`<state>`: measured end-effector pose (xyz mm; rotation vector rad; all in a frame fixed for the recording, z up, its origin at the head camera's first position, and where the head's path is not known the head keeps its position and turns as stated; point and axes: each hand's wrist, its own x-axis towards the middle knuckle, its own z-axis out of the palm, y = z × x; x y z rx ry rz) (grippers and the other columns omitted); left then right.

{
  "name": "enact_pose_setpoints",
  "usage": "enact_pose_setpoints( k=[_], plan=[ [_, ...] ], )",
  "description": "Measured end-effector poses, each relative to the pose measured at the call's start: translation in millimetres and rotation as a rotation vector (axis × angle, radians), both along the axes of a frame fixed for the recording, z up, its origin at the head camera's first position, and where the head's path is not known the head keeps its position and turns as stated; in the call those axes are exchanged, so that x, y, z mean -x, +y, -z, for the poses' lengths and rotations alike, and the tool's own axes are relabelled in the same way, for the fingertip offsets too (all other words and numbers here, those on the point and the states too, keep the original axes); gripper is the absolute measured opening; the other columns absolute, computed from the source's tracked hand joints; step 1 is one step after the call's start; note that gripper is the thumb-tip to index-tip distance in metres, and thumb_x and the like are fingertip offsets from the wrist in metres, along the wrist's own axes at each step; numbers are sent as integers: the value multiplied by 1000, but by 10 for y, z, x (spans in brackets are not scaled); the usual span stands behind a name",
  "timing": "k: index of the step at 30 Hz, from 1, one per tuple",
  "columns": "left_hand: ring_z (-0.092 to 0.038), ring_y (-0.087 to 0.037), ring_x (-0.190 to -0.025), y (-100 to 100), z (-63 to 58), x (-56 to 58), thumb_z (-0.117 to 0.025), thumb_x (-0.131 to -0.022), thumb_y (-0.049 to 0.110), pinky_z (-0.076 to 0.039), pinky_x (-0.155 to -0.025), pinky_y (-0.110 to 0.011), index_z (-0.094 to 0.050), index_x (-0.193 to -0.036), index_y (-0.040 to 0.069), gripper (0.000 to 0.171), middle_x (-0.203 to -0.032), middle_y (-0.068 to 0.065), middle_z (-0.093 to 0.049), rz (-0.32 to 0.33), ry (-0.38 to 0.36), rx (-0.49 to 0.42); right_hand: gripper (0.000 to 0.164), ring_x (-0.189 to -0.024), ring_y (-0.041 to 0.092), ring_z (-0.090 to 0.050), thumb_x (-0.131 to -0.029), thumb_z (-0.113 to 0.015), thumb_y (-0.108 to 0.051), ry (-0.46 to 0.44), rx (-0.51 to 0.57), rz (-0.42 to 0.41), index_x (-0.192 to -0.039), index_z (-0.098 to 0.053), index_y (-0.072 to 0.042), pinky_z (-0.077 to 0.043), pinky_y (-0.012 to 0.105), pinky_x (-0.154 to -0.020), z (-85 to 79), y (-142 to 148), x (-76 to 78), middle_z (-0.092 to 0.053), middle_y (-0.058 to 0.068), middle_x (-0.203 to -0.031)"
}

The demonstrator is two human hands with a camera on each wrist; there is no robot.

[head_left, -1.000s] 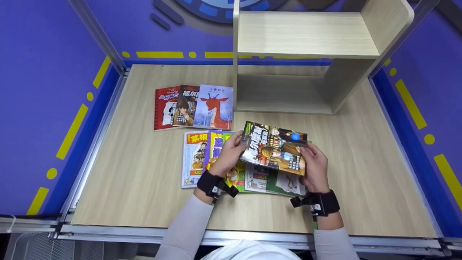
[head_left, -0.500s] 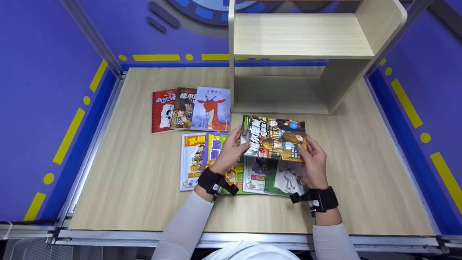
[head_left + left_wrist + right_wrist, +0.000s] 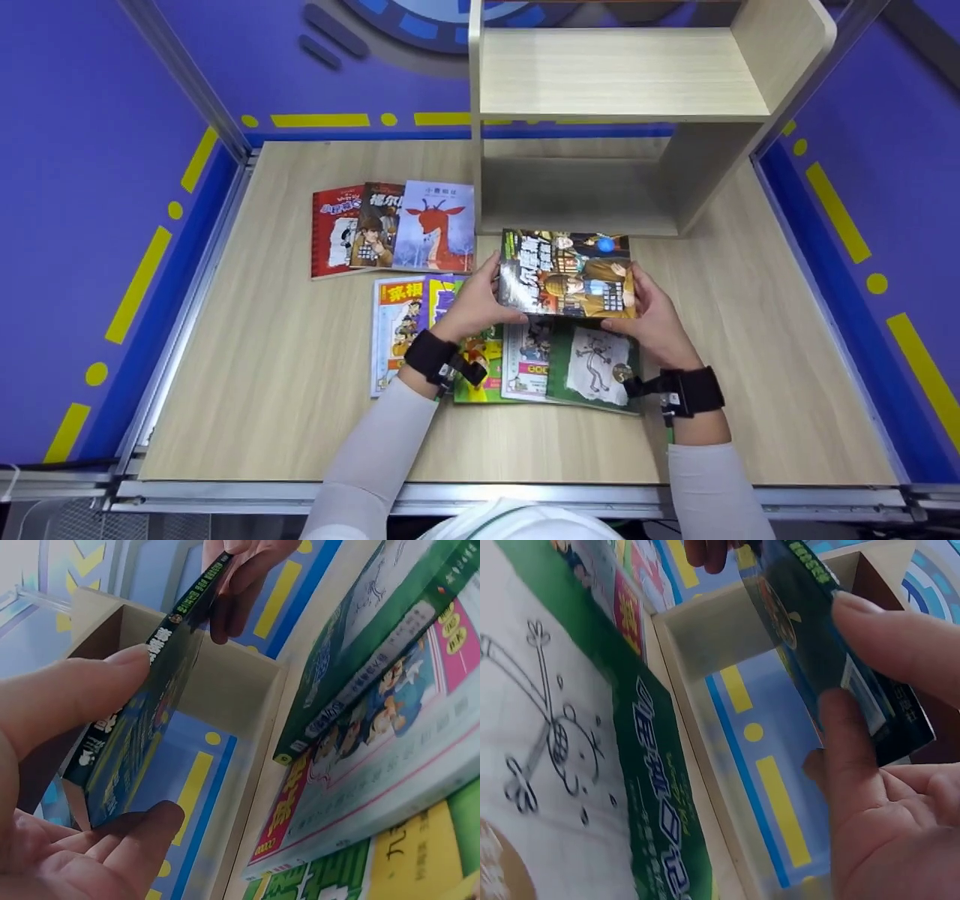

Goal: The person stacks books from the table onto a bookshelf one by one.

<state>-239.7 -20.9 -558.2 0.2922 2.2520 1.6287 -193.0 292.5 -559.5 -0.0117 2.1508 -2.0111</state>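
A glossy comic-style book (image 3: 568,274) with cartoon figures is held sideways above the table, its spine toward the person. My left hand (image 3: 478,306) grips its left end, the thumb on the spine in the left wrist view and the fingers beneath. At the other end my right hand (image 3: 651,319) pinches the book between thumb and fingers. Under it lies a fanned row of books: a green one with a stick-figure drawing (image 3: 595,367), a white one (image 3: 525,367), a bright green one (image 3: 480,375), a purple one partly hidden by the left hand, and a blue-edged one (image 3: 390,330).
A two-tier wooden shelf (image 3: 624,116) stands behind the hands, its lower bay facing them. Left of it, a deer-cover book (image 3: 435,225) overlaps a brown book (image 3: 377,232) and a red book (image 3: 332,240). Purple panels (image 3: 82,187) wall in the table (image 3: 262,390).
Both hands have raised the comic-style book away from the person toward the shelf and levelled it. Both thumbs have shifted from the cover to the near edge, uncovering more of the green book.
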Motion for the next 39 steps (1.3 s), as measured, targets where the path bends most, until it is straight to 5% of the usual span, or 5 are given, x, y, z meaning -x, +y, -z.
enact_pose_setpoints(
  k=[8, 12, 18, 30, 39],
  plan=[
    [-53, -36, -145, 95, -13, 135, -98, -72, 14, -54, -112, -43, -15, -171, 9, 129, -173, -16, -35, 20, 95, 193, 113, -157, 40, -36, -86, -83, 6, 34, -226, -14, -172, -10, -9, -51, 20, -107, 9, 136, 126, -27, 17, -175],
    [-72, -31, -109, 151, -37, 272, -96, -75, 17, -62, -95, -38, -14, -171, 8, 126, -167, -18, -44, 46, 132, 239, 113, -158, 40, -36, -87, -84, 0, 53, -343, -19, -172, -10, -9, -51, 14, -103, 36, 190, 245, -29, 18, -174],
    [-59, -20, -67, 228, -16, 477, -91, -75, 10, -61, -68, -33, -6, -172, 10, 129, -158, -19, -54, 45, 126, 280, 113, -146, 46, -50, -88, -82, -3, 53, -435, -43, -171, -7, -7, -55, 36, -108, 62, 201, 480, -28, 23, -173],
    [-61, -35, -134, 448, 115, 875, -90, -76, 11, -57, -106, -38, -6, -170, 0, 126, -165, -24, -43, 79, 197, 371, 110, -151, 51, -41, -87, -87, -24, 133, -691, -53, -168, -17, 1, -39, 62, -122, 227, 417, 903, -32, 30, -170],
    [-58, -34, -139, 561, 211, 1151, -92, -74, 21, -48, -118, -37, -24, -165, 3, 115, -155, -19, -54, 76, 247, 502, 105, -143, 53, -49, -84, -87, -21, 193, -759, -43, -166, -25, 4, -38, 61, -122, 389, 527, 1186, -46, 33, -160]
  ],
)
